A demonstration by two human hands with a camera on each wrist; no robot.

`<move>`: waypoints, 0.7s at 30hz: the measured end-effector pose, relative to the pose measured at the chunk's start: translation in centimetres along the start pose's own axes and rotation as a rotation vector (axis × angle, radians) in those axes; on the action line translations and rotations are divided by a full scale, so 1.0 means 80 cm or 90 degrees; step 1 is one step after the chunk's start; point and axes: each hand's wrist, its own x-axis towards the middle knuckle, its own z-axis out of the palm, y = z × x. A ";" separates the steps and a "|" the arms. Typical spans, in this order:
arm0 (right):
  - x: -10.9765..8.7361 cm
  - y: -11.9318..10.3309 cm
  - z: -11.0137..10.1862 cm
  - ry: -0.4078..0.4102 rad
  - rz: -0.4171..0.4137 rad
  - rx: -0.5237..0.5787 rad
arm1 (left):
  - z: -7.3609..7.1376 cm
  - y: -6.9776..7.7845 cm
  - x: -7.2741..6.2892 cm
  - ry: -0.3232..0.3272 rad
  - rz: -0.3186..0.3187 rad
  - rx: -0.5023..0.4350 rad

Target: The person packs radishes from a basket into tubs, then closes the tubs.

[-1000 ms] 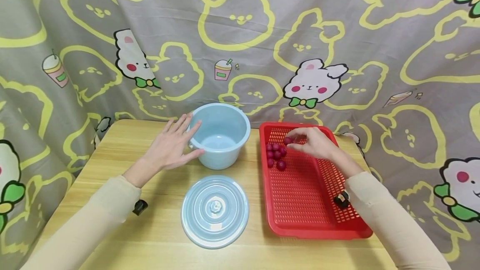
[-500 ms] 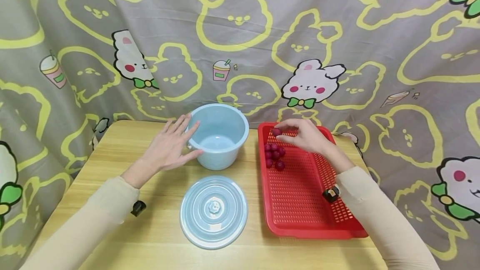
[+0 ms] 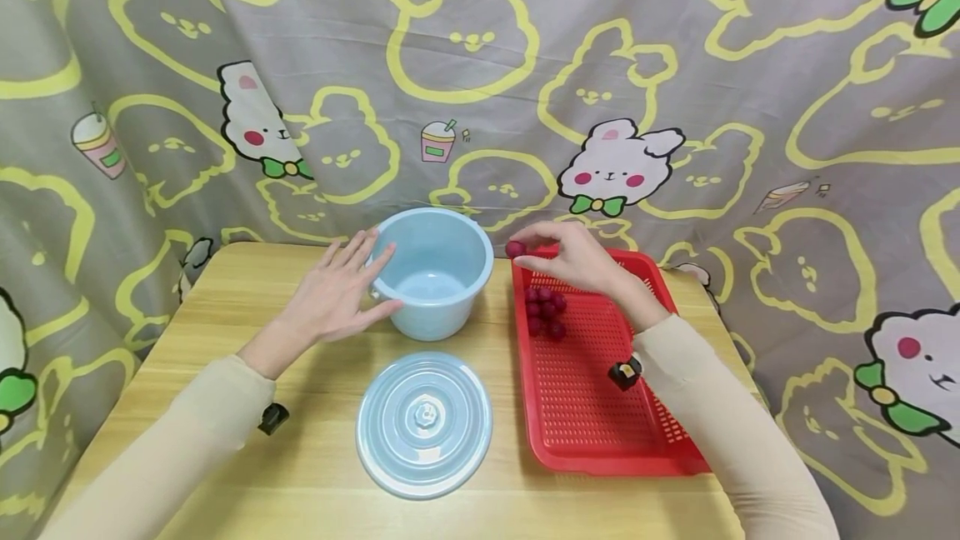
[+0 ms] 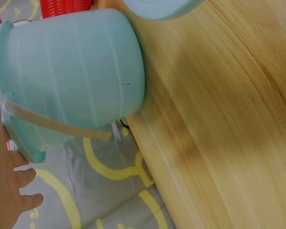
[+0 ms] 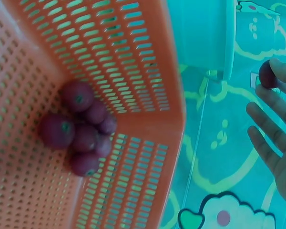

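I see a red basket (image 3: 581, 411) right of centre, a blue bucket (image 3: 432, 319) mid-frame.
A lid (image 3: 424, 425) lies lower centre; the left hand (image 3: 328, 292) spreads straight fingers at the bucket's rim. The right hand (image 3: 573, 257), above the basket's fruit cluster (image 3: 544, 307), pinches one dark red fruit (image 3: 515, 249) just right of centre.

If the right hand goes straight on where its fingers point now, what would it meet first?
The right hand would probably meet the blue bucket first, but its height is unclear, so it may pass above.
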 end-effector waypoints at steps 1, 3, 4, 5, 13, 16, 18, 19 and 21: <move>0.003 -0.002 0.002 0.001 -0.001 0.005 | 0.000 0.000 0.000 0.000 0.000 -0.001; 0.009 -0.005 0.005 0.000 0.001 0.016 | 0.000 0.000 0.000 0.000 -0.001 -0.002; 0.012 -0.007 0.006 -0.001 0.002 0.024 | 0.001 0.000 0.000 0.000 0.000 -0.002; 0.014 -0.008 0.008 -0.003 0.005 0.030 | 0.001 -0.001 0.000 0.001 0.000 -0.003; 0.031 -0.018 0.020 -0.011 -0.008 0.043 | 0.001 0.000 0.000 0.004 0.001 -0.003; 0.038 -0.019 0.025 -0.011 -0.021 0.039 | 0.001 0.000 0.000 0.002 0.000 -0.004; 0.042 -0.020 0.029 -0.011 -0.027 0.042 | 0.002 -0.001 0.000 0.002 0.000 -0.005; 0.044 -0.021 0.031 -0.011 -0.030 0.043 | 0.002 -0.001 -0.001 0.002 0.000 -0.004; 0.049 -0.023 0.034 -0.009 -0.033 0.045 | 0.003 -0.001 -0.001 0.004 0.000 -0.005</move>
